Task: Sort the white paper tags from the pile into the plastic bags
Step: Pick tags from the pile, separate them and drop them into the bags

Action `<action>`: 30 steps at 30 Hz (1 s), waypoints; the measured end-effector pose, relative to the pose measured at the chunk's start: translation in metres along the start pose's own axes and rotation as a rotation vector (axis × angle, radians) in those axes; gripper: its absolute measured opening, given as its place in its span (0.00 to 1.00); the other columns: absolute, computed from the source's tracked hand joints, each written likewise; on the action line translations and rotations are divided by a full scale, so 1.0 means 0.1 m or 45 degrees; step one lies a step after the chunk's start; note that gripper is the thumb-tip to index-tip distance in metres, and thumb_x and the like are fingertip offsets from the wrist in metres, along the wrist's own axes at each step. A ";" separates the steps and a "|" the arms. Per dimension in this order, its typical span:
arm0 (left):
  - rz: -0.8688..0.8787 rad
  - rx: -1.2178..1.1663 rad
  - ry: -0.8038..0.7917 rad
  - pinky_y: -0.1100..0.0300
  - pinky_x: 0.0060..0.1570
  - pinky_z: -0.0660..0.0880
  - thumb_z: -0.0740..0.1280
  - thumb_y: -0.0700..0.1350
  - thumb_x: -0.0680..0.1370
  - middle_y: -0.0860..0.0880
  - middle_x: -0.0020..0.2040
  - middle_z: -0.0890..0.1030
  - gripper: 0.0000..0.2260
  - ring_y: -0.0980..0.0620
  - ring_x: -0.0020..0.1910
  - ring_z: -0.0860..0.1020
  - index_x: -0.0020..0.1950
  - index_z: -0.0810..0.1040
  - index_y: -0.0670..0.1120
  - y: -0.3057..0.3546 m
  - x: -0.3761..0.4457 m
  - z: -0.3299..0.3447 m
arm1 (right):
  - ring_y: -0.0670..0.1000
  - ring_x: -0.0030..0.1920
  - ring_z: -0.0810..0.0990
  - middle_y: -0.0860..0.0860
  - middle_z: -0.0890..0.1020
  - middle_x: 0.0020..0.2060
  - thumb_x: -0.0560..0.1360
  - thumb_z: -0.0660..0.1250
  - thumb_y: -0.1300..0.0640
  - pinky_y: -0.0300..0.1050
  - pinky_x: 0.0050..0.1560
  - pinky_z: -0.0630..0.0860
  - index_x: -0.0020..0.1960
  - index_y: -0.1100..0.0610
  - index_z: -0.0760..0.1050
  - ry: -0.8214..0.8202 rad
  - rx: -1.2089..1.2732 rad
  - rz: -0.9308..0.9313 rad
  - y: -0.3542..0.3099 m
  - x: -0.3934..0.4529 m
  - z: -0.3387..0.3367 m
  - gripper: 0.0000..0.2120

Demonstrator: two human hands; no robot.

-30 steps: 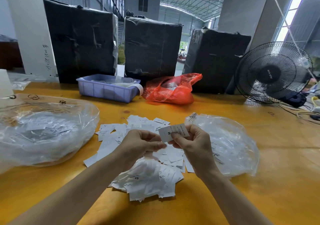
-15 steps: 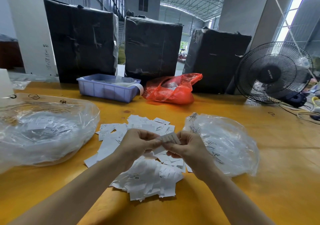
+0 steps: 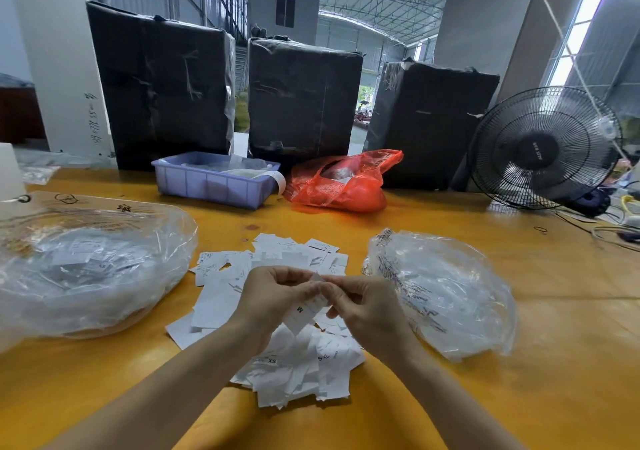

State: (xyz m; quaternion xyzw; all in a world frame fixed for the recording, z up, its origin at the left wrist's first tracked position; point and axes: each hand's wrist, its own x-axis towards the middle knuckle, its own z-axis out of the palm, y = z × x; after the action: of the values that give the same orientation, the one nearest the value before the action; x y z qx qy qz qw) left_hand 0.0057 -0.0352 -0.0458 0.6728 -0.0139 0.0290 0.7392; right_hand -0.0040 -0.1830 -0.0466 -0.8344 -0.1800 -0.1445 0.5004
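A pile of white paper tags [image 3: 287,363] with size letters lies on the yellow table [image 3: 554,363] in front of me. Above the pile, my left hand [image 3: 273,300] and my right hand [image 3: 367,307] meet, and both pinch one white tag [image 3: 304,312] marked M, which hangs down between them. A large clear plastic bag [image 3: 90,269] holding tags lies to the left. A smaller clear plastic bag [image 3: 446,290] with printed text lies to the right.
At the back stand a purple plastic bin [image 3: 211,182], a red plastic bag [image 3: 339,186], three black-wrapped boxes [image 3: 301,99] and a black fan [image 3: 543,148]. Cables [image 3: 616,231] trail at the far right edge.
The tag was held up facing me in the right hand; now both hands have lowered it and it hangs tilted down between the fingers.
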 end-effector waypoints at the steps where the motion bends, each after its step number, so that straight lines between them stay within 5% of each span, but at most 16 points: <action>1: 0.007 0.002 0.011 0.65 0.28 0.75 0.74 0.35 0.68 0.45 0.33 0.84 0.05 0.54 0.30 0.81 0.42 0.82 0.38 -0.01 0.00 0.00 | 0.46 0.32 0.81 0.51 0.85 0.39 0.75 0.68 0.57 0.45 0.36 0.80 0.56 0.57 0.81 -0.015 -0.036 -0.023 -0.01 -0.01 0.01 0.11; 9: 0.023 -0.131 0.077 0.62 0.27 0.77 0.74 0.35 0.68 0.43 0.33 0.84 0.03 0.50 0.30 0.82 0.40 0.82 0.39 -0.04 -0.01 0.06 | 0.49 0.42 0.83 0.51 0.83 0.42 0.73 0.72 0.60 0.44 0.47 0.80 0.70 0.56 0.69 -0.054 -0.086 -0.017 -0.01 -0.03 0.06 0.27; 19: 0.022 -0.096 0.095 0.58 0.33 0.78 0.72 0.41 0.72 0.41 0.38 0.84 0.07 0.48 0.34 0.82 0.44 0.81 0.37 -0.07 0.02 0.05 | 0.46 0.29 0.77 0.54 0.84 0.36 0.76 0.66 0.65 0.42 0.33 0.78 0.58 0.52 0.80 -0.048 0.020 -0.042 -0.04 -0.03 0.02 0.14; 24: -0.004 -0.103 0.038 0.55 0.38 0.78 0.72 0.41 0.71 0.39 0.39 0.83 0.09 0.45 0.36 0.82 0.44 0.81 0.35 -0.04 0.01 0.04 | 0.52 0.33 0.81 0.58 0.82 0.34 0.76 0.67 0.62 0.48 0.39 0.80 0.63 0.53 0.75 0.043 0.060 0.031 0.00 -0.01 0.01 0.17; 30: 0.011 -0.113 0.133 0.54 0.37 0.77 0.73 0.41 0.70 0.36 0.40 0.83 0.10 0.45 0.35 0.80 0.43 0.81 0.34 -0.03 0.00 0.05 | 0.42 0.31 0.80 0.44 0.83 0.33 0.72 0.72 0.62 0.38 0.35 0.78 0.55 0.51 0.81 -0.068 0.091 -0.018 -0.04 -0.02 0.01 0.13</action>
State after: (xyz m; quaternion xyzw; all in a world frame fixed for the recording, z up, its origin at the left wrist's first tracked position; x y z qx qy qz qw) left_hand 0.0061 -0.0403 -0.0487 0.6369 0.0204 0.0665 0.7678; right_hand -0.0076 -0.1803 -0.0445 -0.8182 -0.2044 -0.1194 0.5240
